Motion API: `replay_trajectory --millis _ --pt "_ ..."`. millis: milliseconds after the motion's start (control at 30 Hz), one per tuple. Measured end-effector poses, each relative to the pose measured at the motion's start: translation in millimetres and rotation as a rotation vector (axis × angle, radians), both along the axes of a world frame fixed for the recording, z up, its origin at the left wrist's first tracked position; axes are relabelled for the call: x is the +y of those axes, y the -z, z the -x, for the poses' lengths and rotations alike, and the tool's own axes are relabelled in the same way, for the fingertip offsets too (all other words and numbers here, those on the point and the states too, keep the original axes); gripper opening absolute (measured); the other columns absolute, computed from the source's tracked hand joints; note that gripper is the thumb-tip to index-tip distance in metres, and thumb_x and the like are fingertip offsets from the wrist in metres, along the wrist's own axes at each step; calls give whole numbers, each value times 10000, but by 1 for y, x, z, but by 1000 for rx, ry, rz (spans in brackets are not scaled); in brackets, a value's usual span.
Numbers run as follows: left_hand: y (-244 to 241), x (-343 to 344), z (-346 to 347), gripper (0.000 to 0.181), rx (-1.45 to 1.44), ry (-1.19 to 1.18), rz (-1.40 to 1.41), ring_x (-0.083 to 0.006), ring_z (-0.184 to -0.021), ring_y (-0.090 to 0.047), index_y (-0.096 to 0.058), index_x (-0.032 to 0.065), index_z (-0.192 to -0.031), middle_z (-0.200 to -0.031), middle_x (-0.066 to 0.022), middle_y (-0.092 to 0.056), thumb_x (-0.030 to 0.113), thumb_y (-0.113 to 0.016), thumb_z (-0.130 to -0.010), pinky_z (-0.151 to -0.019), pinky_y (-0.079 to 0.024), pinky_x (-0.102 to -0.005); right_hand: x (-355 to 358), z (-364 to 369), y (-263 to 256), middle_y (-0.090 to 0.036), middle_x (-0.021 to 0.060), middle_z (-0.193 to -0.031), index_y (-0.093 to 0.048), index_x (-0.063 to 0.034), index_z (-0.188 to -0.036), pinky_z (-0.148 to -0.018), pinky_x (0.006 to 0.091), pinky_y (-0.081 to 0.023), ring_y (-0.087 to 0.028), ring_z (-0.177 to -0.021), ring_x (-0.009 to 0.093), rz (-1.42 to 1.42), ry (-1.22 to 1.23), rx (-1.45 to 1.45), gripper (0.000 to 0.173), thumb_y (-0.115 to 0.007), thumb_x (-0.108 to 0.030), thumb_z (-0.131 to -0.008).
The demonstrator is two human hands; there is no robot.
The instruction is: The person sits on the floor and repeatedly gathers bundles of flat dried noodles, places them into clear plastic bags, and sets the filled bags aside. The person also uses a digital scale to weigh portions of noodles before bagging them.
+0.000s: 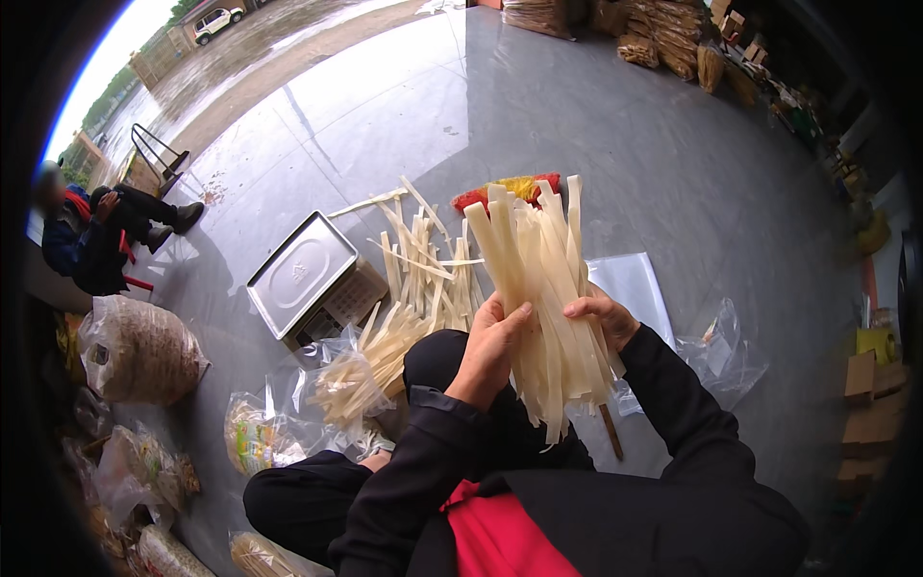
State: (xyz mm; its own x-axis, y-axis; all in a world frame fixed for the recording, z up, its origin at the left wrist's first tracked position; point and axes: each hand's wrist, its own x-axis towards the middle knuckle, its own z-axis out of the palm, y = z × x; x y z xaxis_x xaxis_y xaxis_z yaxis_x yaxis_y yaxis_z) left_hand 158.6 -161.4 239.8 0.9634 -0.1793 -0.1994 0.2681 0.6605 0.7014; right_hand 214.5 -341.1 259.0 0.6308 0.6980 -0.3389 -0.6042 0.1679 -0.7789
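Note:
Both my hands grip a thick bundle of pale, flat dried strips [548, 288] above my knees. On its left side is my left hand [490, 350], the thumb pressed along the strips. Opposite it, my right hand [606, 317] clasps the right side with its thumb across the front. The bundle's ends are uneven, spreading at top and bottom. Loose strips of the same kind [422, 252] lie on the floor to the left. More strips [375, 360] fill an open clear plastic bag by my knee.
A metal-topped weighing scale [306, 270] stands left of the loose strips. Beyond the bundle lies a red and yellow brush head [469, 200]. Flat clear plastic bags [638, 288] lie right. A wrapped bale [144, 353] stands at left, near a seated person [86, 231].

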Motion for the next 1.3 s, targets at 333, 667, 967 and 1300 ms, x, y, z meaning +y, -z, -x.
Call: replay_trajectory --millis 333,667,967,1300 --pt "5 0 -4 322 64 -64 131 -181 -1053 -527 -459 2 -1210 -1156 -90 -552 165 -473 -933 -919 -400 -310 2 -6 -5 -490 127 -1187 -320 -27 -1321 -911 339 -440 -517 -1081 226 49 -19 -48 710 -640 -152 -699" --pt "-25 5 2 587 202 52 213 -249 -1166 -439 -361 4 -1310 -1278 -121 -460 439 -432 -922 -965 -358 -370 2 -15 -3 -520 112 -1150 -400 -11 -1276 -896 324 -437 -535 -1035 203 120 -129 -9 592 -607 -129 -734" --pt "-19 7 1 653 139 -29 367 -288 -1187 -423 -304 33 -1350 -1306 -133 -430 512 -391 -914 -997 -343 -424 26 -19 -25 -528 85 -1167 -419 -1 -1275 -870 281 -433 -519 -1043 142 316 -237 -211 584 -594 -373 -860" --pt "-25 11 1 700 68 -132 493 -278 -1152 -462 -352 67 -1328 -1262 -121 -472 584 -441 -864 -975 -375 -431 38 -20 -23 -558 70 -1109 -443 -7 -1255 -834 259 -446 -540 -984 114 230 -231 -342 619 -555 -470 -859"
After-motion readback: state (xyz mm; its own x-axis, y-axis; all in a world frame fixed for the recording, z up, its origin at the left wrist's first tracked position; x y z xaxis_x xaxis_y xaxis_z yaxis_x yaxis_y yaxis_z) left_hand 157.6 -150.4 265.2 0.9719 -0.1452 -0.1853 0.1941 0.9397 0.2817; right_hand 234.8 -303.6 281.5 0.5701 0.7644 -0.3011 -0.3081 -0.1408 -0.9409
